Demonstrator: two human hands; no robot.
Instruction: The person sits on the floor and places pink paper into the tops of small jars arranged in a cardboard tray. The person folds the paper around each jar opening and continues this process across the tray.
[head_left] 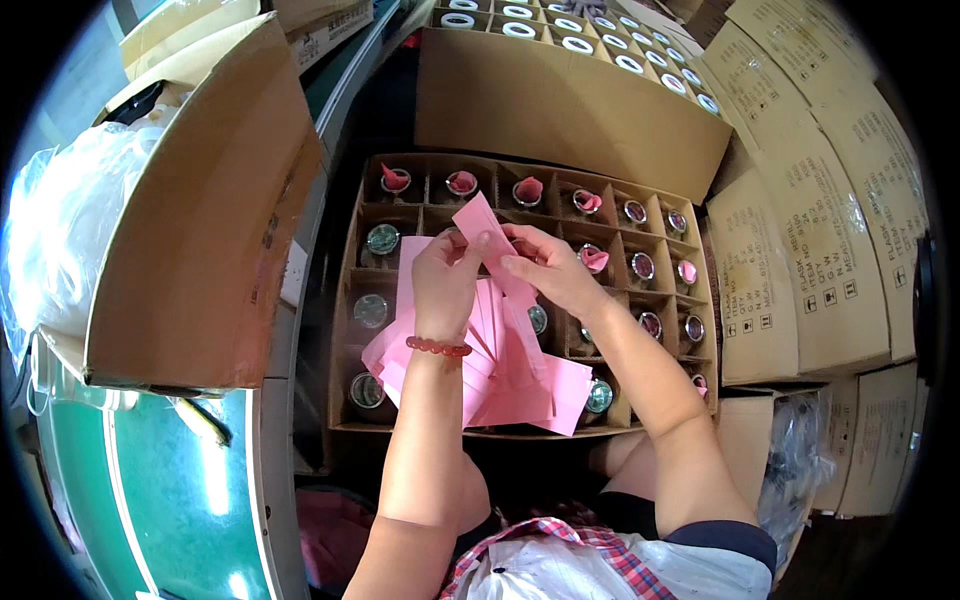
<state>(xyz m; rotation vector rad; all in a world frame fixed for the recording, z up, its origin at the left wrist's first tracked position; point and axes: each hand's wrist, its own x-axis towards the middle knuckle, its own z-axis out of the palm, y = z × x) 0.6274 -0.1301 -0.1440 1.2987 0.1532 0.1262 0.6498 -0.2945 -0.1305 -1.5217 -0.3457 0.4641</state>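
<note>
A folded strip of pink paper (482, 228) is pinched between my two hands above the partitioned cardboard box (520, 165). My left hand (445, 280), with a red bead bracelet at the wrist, has its thumb pressed on the strip's left side. From the right, my right hand (555, 268) grips the same paper with closed fingers. Below them a loose pile of pink sheets (500, 360) lies across the box, hiding several compartments. Glass flasks stand upright in the compartments; some, like the flask (528, 190) in the far row, have pink paper in their mouths. The flask (383, 238) at the left shows no paper.
Beyond stands another partitioned box (570, 105) of flasks with white rims. Stacked cartons (800, 230) wall the right side. On the left an open carton (210, 220) holding clear plastic bags (75, 220) rests by a green-topped table (170, 490). A yellow-handled tool (203, 420) lies there.
</note>
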